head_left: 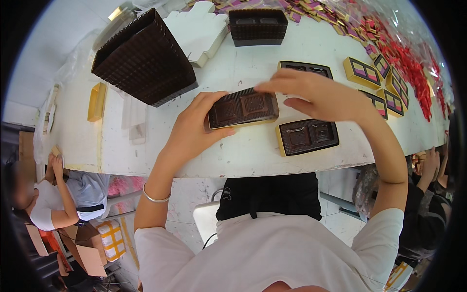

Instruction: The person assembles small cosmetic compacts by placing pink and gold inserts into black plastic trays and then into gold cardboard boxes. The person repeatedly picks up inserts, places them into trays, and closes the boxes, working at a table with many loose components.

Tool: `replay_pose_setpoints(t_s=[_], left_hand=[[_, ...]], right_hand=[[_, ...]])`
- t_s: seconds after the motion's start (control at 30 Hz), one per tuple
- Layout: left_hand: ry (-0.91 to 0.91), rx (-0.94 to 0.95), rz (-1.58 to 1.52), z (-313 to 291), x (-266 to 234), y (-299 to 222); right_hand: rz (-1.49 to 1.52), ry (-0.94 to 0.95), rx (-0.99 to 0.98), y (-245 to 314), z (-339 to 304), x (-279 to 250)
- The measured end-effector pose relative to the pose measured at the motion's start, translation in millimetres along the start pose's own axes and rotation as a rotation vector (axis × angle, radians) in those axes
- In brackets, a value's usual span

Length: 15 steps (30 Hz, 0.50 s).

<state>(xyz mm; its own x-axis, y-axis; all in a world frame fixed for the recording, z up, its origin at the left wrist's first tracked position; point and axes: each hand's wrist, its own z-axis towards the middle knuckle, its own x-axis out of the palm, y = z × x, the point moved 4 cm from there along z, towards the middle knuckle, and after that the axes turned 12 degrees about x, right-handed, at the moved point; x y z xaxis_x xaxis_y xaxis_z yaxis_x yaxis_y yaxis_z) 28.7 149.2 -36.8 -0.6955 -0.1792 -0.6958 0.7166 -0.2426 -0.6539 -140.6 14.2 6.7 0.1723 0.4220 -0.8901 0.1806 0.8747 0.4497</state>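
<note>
A person stands at a white table (243, 155). Near its front edge, the left hand (192, 129) grips the left end of a brown two-cavity tray (243, 107) seated in a gold box, steadying it. The right hand (316, 95) rests spread fingers on the tray's far edge, as if pressing it down. Right of the tray lies a finished box (307, 136); behind it, a tall stack of brown trays (143, 58).

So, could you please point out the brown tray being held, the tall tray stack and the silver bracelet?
brown tray (243, 108), head view, its centre
tray stack (146, 58), head view, its side
silver bracelet (155, 198), head view, the band
</note>
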Motion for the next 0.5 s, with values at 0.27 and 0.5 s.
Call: replay_pose_setpoints(t_s=[0.27,0.5], left_hand=[[0.055,-0.020,-0.061,5,0,1],[0.044,-0.031,-0.036,2,1,3]], right_hand=[[-0.667,-0.343,-0.453,7,-8,26],[-0.832,-0.219,-0.359,9,-4,39]])
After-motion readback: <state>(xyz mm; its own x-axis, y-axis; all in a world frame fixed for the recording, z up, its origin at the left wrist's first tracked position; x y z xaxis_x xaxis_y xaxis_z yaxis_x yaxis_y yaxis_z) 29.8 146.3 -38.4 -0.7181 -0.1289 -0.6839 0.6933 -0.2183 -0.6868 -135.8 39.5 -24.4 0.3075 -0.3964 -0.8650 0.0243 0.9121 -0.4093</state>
